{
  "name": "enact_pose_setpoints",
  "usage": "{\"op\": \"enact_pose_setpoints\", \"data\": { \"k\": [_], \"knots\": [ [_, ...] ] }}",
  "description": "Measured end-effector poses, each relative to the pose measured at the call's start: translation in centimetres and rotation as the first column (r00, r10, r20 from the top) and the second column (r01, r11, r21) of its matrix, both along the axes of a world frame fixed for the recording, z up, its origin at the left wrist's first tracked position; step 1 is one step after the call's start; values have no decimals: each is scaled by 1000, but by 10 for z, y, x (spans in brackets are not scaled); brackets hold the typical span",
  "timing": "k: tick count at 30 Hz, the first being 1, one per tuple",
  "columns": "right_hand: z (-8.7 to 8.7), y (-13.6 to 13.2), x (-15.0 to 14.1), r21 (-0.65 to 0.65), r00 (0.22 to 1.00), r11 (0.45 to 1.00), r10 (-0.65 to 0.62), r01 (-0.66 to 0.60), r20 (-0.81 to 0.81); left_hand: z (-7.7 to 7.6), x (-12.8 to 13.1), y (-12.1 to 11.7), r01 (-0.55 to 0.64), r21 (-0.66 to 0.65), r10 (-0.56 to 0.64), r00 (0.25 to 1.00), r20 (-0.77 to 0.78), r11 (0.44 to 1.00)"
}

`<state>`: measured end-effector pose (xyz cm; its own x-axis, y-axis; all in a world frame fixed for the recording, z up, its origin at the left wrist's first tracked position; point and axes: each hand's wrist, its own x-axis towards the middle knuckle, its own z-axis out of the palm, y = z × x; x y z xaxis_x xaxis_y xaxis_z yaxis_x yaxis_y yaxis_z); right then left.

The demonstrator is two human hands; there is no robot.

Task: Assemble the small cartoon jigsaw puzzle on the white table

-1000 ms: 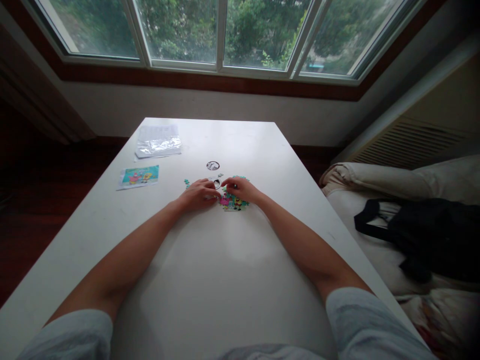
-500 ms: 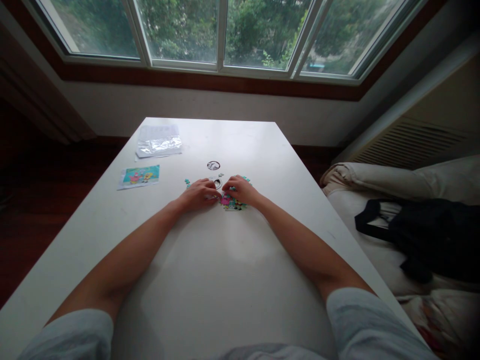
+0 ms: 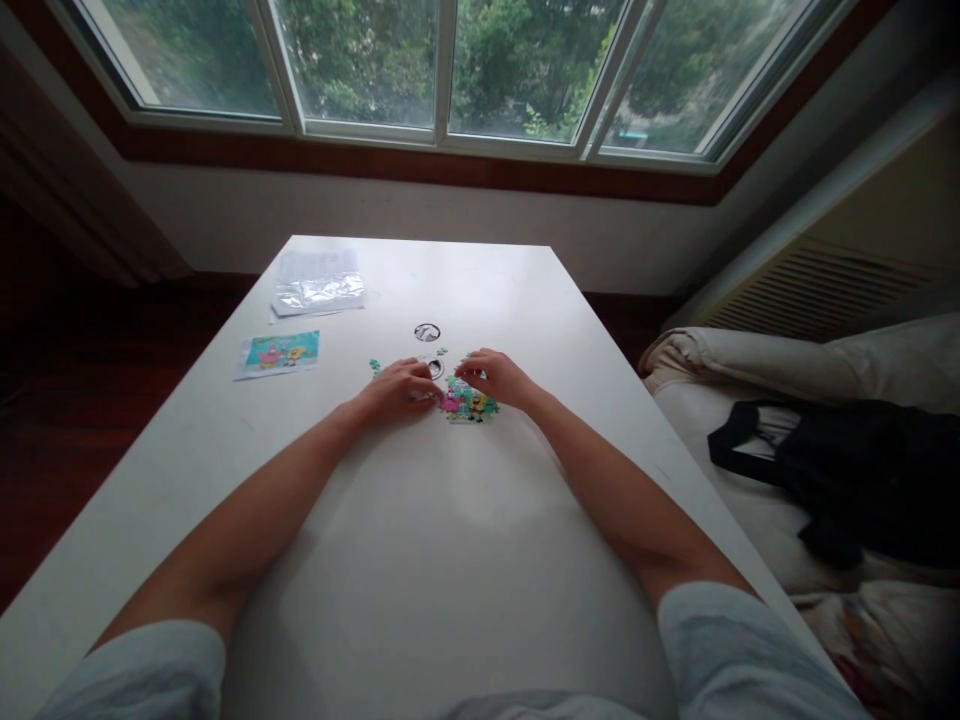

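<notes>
A small, partly assembled jigsaw puzzle (image 3: 471,403) with colourful cartoon figures lies flat on the white table. At its left edge, my left hand (image 3: 400,389) rests low with bent fingers, the fingertips pressed against the puzzle's side. My right hand (image 3: 501,379) arches over the puzzle's upper right part. Its fingers are loosely bent and apart, and I see nothing held in them. Just beyond my left fingers lies a round ring-like item (image 3: 435,369), partly covered by that hand. Loose teal puzzle pieces (image 3: 374,367) lie past my left knuckles, and another small piece (image 3: 442,350) is farther back.
A dark-rimmed round item (image 3: 427,332) lies behind the hands. On the table's left are a printed cartoon picture (image 3: 279,353) and a clear plastic bag (image 3: 319,285) with paper. Right of the table (image 3: 442,560), a dark bag or garment (image 3: 862,470) lies on a pale couch.
My right hand has shifted slightly right and lifted off the puzzle's middle, uncovering more of the picture. My left hand stays in place.
</notes>
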<state>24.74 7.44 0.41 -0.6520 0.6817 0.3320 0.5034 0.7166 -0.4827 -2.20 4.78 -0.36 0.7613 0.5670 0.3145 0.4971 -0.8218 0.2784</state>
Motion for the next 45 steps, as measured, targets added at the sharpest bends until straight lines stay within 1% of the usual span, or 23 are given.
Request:
{"op": "enact_pose_setpoints", "data": {
  "k": [3,6,11,16,18,22,24,28,34,41,45],
  "knots": [
    [-1,-2,1,11,995,998,67,-68,76,0,0,0,-1,-7,2,1000,8,1000],
    [-4,-4,0,30,987,996,82,-87,141,-1,0,1,-2,-10,2,1000,8,1000],
    [-5,-7,-3,30,980,999,27,-33,196,0,0,0,-1,-10,1,1000,13,1000],
    [-7,-7,-5,-20,977,999,-31,36,210,0,0,0,-7,-8,7,1000,7,1000],
    [-8,-8,-5,-25,979,999,-33,39,200,0,0,0,-5,-8,5,1000,9,1000],
    [-6,-11,-6,-9,986,1000,28,-27,164,-1,0,1,5,-11,-4,1000,17,1000],
    [-6,-11,-6,-15,987,999,42,-40,155,-1,0,1,9,-12,-9,1000,19,1000],
    [-10,-10,-5,-19,996,1000,14,-13,88,-3,1,1,4,-19,-3,999,34,1000],
    [-20,-8,0,-55,1000,998,-19,20,7,-8,2,2,-55,-8,55,998,20,998],
    [-21,-8,2,-88,998,994,-63,62,-12,-5,1,0,-94,-14,94,996,2,995],
    [-21,-8,2,-87,998,995,-60,57,-24,-1,1,0,-96,-17,96,995,0,995]
  ]
}}
